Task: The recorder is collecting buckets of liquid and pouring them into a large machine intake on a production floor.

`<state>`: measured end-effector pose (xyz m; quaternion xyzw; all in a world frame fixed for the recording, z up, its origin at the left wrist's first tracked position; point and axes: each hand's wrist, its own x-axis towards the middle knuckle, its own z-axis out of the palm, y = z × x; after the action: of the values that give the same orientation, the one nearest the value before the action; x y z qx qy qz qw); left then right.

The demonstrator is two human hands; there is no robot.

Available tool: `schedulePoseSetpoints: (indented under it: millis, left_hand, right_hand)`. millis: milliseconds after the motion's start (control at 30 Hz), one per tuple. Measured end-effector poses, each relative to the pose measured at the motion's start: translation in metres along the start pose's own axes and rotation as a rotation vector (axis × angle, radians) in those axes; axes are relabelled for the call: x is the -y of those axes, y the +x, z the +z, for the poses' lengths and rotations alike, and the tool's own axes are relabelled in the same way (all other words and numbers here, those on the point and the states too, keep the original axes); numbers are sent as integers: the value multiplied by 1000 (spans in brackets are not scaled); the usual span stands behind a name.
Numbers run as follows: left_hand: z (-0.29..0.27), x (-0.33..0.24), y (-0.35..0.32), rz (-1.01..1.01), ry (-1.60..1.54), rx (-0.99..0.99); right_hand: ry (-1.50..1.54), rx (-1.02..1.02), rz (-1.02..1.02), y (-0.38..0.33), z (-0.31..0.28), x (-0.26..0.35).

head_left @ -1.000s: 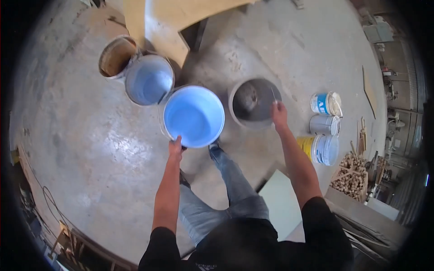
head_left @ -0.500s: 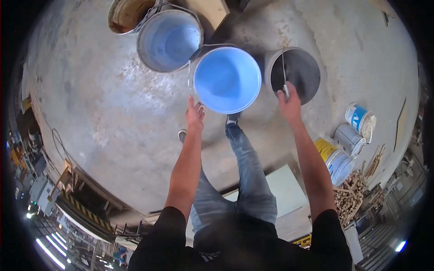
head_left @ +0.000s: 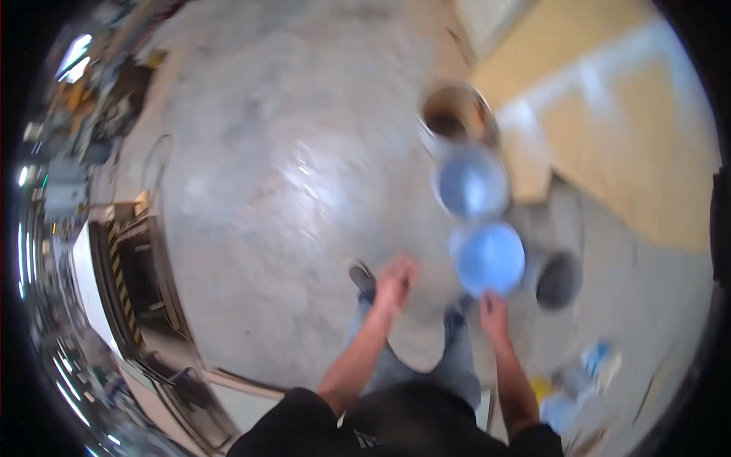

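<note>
Four buckets stand in a bent row on the concrete floor, ahead and to the right. Farthest is a bucket with a brown, stained inside (head_left: 449, 114); nearer me come a grey-blue bucket (head_left: 472, 183) and a bright blue bucket (head_left: 491, 260). A dark-inside bucket (head_left: 560, 282) is right of the bright blue one. My right hand (head_left: 493, 311) is at the near rim of the bright blue bucket; whether it touches is unclear. My left hand (head_left: 397, 283) hovers over the floor, left of the buckets. Motion smears the fingers of both hands.
Large tan boards (head_left: 609, 145) lie at the far right. Tubs (head_left: 598, 362) stand at the lower right. On the left is a bench-like structure with a black-and-yellow striped edge (head_left: 126, 282), with workshop clutter behind it.
My view has swung left, so the buckets appear farther right. My right hand has left the dark bucket's handle and come to the bright blue bucket; my left hand is farther from the buckets.
</note>
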<state>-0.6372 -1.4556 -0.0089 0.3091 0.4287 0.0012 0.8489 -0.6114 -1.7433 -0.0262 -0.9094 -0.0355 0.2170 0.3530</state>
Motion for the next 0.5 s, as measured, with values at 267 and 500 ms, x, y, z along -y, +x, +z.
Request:
schedulePoseSetpoints:
  millis: [267, 500]
  left_hand:
    - [-123, -234, -51, 159, -148, -174]
    - [-275, -439, -28, 377, -554, -605]
  right_hand:
    - [280, 54, -172, 65, 167, 210]
    - [224, 195, -292, 184, 187, 401]
